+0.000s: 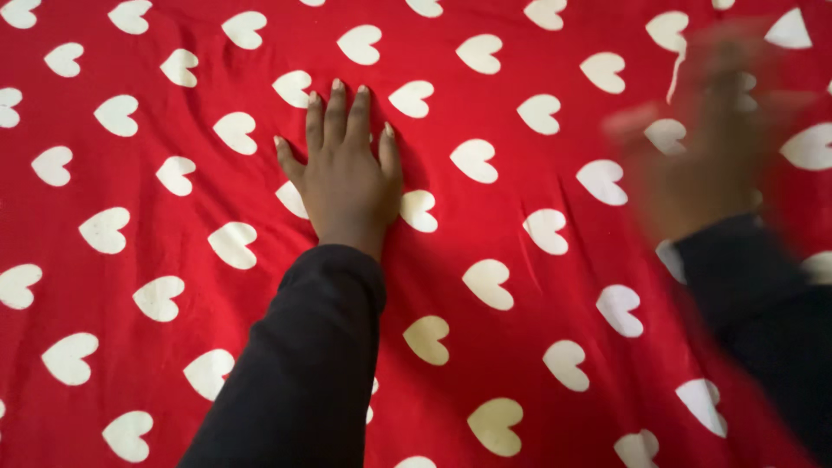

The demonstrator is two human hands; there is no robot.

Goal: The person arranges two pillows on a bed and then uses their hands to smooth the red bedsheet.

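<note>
My left hand (347,178) lies flat, palm down, fingers spread and grip released, on the red bedsheet with white hearts (520,113) that fills the whole frame. It sits just left of centre, black sleeve (303,364) running down to the bottom edge. My right hand (711,139) is at the upper right, blurred; I cannot tell its grip.

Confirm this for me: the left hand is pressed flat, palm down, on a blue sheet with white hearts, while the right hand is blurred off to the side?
Not quite. The head view shows a red sheet, not blue. The left hand lies flat, palm down, on it, and the right hand is blurred at the side.
</note>
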